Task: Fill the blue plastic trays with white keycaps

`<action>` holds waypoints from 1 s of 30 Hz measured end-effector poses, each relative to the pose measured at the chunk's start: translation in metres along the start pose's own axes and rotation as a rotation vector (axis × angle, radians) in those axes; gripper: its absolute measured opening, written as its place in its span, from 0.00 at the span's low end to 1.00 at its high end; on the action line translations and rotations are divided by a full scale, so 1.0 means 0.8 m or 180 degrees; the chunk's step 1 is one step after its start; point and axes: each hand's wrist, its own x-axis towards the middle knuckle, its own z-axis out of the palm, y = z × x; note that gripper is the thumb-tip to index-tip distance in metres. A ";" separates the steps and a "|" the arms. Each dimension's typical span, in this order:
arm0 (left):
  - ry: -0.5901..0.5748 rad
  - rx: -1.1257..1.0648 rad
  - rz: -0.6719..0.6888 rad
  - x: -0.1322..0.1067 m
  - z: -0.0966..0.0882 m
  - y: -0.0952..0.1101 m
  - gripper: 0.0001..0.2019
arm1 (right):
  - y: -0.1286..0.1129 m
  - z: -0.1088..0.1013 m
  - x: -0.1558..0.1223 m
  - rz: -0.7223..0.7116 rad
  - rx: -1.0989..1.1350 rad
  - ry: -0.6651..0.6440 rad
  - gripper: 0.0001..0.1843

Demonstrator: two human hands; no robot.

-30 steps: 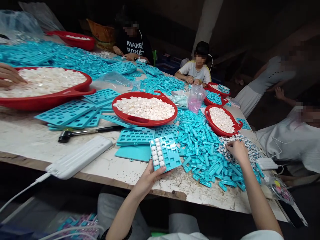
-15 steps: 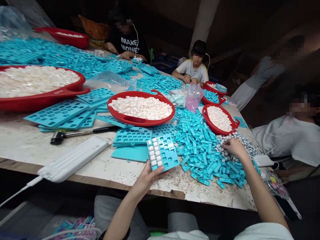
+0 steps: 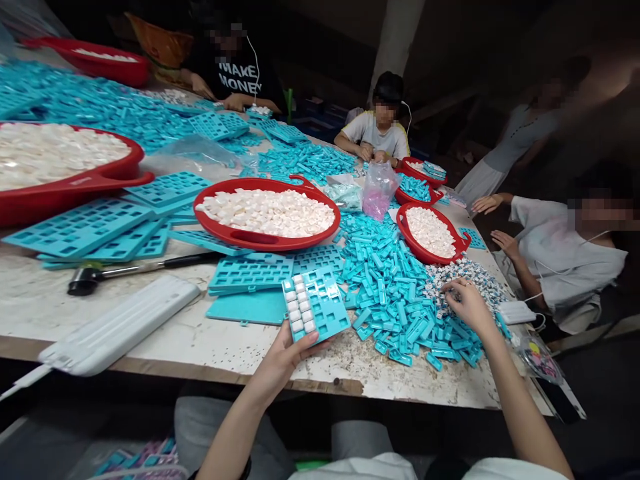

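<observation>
Left hand (image 3: 283, 363) cupped upward, right hand (image 3: 467, 307) curled palm-down.

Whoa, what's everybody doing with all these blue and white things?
A person at a long, worn table has a blue plastic tray in their left hand, with small white pieces sitting in a row of its slots. Their right hand is on a speckled pile of small pieces, beside a red tub. Two other people sit at the table too.
</observation>
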 end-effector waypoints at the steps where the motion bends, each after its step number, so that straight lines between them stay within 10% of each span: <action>1: 0.0003 -0.0014 0.0001 0.001 0.000 0.000 0.46 | -0.004 0.002 -0.010 0.0045 0.0097 0.0040 0.12; 8: 0.0047 0.0012 -0.0003 0.002 0.000 -0.001 0.47 | -0.027 0.027 -0.072 0.0294 0.0385 -0.0069 0.15; 16: 0.0091 0.0080 0.0068 -0.001 0.006 0.001 0.42 | -0.033 0.023 -0.063 0.0185 -0.0001 0.0084 0.12; 24: 0.0143 0.0119 0.0159 -0.004 0.009 -0.003 0.44 | -0.062 0.027 -0.057 0.0620 0.2206 0.0766 0.17; 30: 0.0157 0.0172 0.0203 0.002 0.007 -0.007 0.42 | -0.161 0.027 -0.036 0.0046 0.3423 -0.0194 0.16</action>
